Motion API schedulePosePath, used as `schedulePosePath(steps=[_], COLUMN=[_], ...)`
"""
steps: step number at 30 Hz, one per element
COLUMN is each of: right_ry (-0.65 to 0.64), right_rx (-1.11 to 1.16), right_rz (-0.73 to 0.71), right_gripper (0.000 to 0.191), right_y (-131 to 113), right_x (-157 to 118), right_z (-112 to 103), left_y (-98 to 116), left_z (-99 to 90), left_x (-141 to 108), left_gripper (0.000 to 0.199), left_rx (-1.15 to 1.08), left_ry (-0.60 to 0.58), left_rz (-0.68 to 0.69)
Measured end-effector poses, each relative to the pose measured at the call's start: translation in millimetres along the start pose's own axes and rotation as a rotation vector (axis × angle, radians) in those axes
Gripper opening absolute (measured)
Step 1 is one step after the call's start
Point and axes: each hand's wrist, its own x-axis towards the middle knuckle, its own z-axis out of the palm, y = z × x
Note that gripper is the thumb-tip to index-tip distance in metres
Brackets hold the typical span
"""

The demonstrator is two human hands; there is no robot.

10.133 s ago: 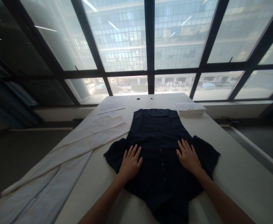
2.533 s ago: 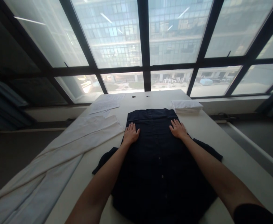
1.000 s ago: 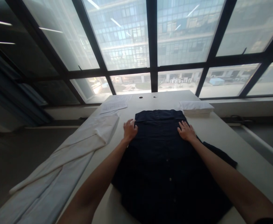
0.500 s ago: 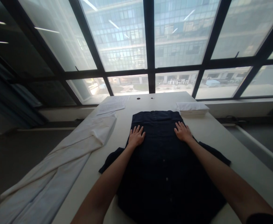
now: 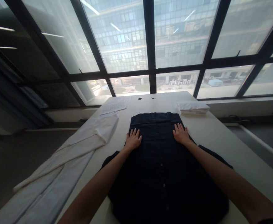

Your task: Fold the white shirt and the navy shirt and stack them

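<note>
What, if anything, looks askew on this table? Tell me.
The dark shirt lies flat. The pale cloth at left looks untidy: its far end is folded over unevenly, unlike the neat white stack. The papers also overlap crookedly.

Folded white stack (image 5: 193,107) far right; papers (image 5: 113,106), seemingly printed, left, beyond pale cloth (image 5: 72,158).

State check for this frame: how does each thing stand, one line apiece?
Navy button-front shirt: spread on the white table
Left hand: open, palm down on the shirt
Right hand: open, palm down on the shirt
White cloths: folded, stacked
Off-white fabric: laid out, far end partly folded over
Papers: flat, overlapping
</note>
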Motion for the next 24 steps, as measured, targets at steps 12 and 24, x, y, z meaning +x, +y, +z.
schedulePosePath(steps=[12, 24], right_ry=[-0.068, -0.09], right_rx=[0.143, 0.037], right_rz=[-0.349, -0.131], right_gripper=[0.06, 0.068], right_y=[-97, 3], right_x=[52, 100], right_z=[4, 11], left_y=[102, -6], left_z=[6.8, 8.3], left_x=[67, 108], left_gripper=[0.06, 0.065], left_rx=[-0.087, -0.055], left_ry=[0.071, 0.022], left_rz=[0.269, -0.004])
